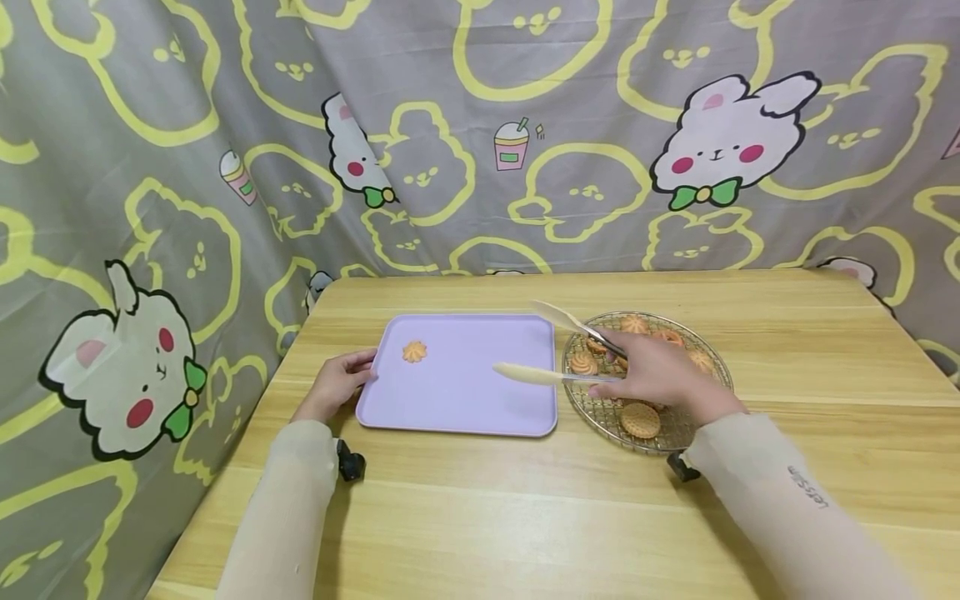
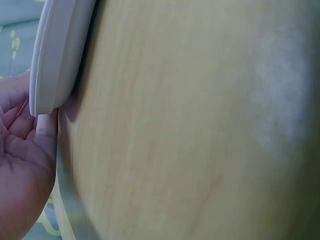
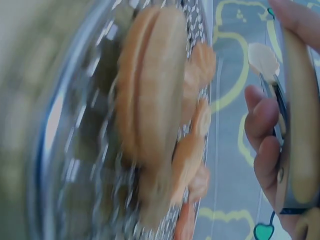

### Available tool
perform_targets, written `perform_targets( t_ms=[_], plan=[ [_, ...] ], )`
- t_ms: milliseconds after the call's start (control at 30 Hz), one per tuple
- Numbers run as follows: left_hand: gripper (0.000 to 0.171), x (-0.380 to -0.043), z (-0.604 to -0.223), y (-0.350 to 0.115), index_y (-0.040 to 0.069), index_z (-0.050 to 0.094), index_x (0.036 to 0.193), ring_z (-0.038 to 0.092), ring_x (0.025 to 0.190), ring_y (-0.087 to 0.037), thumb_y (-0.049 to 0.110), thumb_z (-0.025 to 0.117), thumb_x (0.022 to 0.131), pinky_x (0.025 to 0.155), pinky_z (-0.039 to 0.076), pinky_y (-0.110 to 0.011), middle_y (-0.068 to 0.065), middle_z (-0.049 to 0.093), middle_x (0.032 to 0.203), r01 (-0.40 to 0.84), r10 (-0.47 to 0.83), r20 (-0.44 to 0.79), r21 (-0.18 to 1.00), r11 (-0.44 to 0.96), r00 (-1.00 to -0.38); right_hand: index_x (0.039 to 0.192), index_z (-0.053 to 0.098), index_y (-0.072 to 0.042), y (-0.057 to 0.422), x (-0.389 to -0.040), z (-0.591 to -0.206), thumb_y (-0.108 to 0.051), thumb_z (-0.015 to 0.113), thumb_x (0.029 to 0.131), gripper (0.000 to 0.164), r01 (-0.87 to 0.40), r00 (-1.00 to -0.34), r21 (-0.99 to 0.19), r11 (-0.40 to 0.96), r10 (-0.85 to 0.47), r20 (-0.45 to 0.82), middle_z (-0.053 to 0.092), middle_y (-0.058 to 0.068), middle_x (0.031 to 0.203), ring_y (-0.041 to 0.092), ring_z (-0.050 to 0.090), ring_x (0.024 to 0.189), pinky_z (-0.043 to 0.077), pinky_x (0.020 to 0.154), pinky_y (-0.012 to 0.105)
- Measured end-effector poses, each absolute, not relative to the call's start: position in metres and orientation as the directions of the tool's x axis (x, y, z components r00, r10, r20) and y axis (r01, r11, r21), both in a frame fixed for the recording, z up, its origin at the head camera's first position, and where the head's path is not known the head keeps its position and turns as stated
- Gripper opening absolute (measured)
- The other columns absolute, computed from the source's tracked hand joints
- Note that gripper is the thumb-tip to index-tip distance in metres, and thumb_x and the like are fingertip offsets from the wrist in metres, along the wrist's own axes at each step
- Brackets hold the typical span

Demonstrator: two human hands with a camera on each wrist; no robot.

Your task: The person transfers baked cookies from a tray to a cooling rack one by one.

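Observation:
My left hand (image 1: 335,385) grips the left edge of a lavender tray (image 1: 465,408); in the left wrist view its fingers (image 2: 46,132) meet the tray's corner. One flower-shaped cookie (image 1: 414,352) lies at the tray's upper left. My right hand (image 1: 660,375) holds tongs (image 1: 536,374) with cream tips and metal arms. The tong tips stand apart over the tray's right side, with nothing between them. Beneath the right hand is a round wire rack (image 1: 600,419) bearing several cookies, among them a round sandwich cookie (image 1: 640,421) near its front. The hand hides some of them.
The wooden table (image 1: 480,508) extends in front of the tray and to the right of the rack. A grey patterned curtain (image 1: 450,192) hangs behind the table and along its left side. The rack stands close to the tray's right edge.

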State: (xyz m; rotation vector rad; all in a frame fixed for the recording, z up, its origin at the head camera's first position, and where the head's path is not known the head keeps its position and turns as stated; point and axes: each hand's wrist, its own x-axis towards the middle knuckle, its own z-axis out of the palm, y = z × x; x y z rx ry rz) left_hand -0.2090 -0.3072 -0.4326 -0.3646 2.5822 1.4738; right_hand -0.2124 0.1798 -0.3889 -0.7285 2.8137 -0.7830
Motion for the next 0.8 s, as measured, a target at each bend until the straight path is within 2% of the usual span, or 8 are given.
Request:
perform_targets(
  t_ms=[233,467,800],
  plan=[
    [0.044,-0.208,-0.432,-0.307,0.006,0.050,0.138,0.050,0.116,-0.025,0.005,0.058,0.095,0.088,0.047,-0.030,-0.016,0.054,0.132,-0.278,-0.135,-0.244,0.820,0.501,-0.960,0.147,0.038,-0.010,0.151,-0.216,-0.385,-0.053,0.080,0.070,0.097,-0.407,-0.888,-0.513,0.756,-0.458,0.030,0.062,-0.001,0.098,0.013,0.042,0.049,0.038,0.045,0.031],
    [0.045,-0.207,-0.430,-0.306,0.006,0.049,0.140,0.051,0.114,-0.024,0.007,0.058,0.096,0.085,0.047,-0.028,-0.016,0.054,0.132,-0.289,-0.140,-0.253,0.820,0.494,-0.957,0.147,0.036,-0.008,0.126,-0.218,-0.382,-0.055,0.078,0.071,0.100,-0.421,-0.883,-0.500,0.757,-0.468,0.036,0.062,0.001,0.099,0.014,0.046,0.056,0.040,0.050,0.031],
    [0.045,-0.206,-0.429,-0.306,0.006,0.049,0.139,0.051,0.115,-0.025,0.006,0.058,0.095,0.083,0.048,-0.026,-0.016,0.053,0.134,-0.289,-0.140,-0.253,0.824,0.487,-0.957,0.148,0.034,-0.008,0.088,-0.225,-0.385,-0.060,0.075,0.071,0.101,-0.414,-0.875,-0.479,0.774,-0.483,-0.025,0.063,0.004,0.105,0.015,0.053,0.066,0.044,0.058,0.033]
  ],
)
